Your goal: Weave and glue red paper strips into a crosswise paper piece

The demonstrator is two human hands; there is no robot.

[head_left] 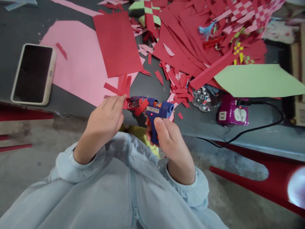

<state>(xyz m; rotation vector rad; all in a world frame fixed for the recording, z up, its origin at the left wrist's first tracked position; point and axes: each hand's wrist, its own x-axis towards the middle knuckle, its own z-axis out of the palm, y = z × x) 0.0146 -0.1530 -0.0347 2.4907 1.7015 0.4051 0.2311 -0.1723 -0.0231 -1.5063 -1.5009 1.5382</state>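
Note:
My right hand (pixel 165 135) is wrapped round the handle of a blue hot glue gun (pixel 160 109), whose small red light is lit. Its nozzle end points left, toward my left hand (pixel 108 113). The fingers of that hand are closed at the table's front edge on red paper strips (pixel 123 83), woven or crossed over each other. Fingertips hide part of the strips and the nozzle's tip. Under them lies a large pink paper sheet (pixel 78 63), with a red paper sheet (pixel 118 44) on top.
A phone (pixel 33 74) lies at the left. Red paper scraps (pixel 177 81) and strips are heaped at the back. On the right are a green paper sheet (pixel 259 79), a dish of beads (pixel 205 98), and a purple power socket (pixel 232 111) with a black cable (pixel 247 132).

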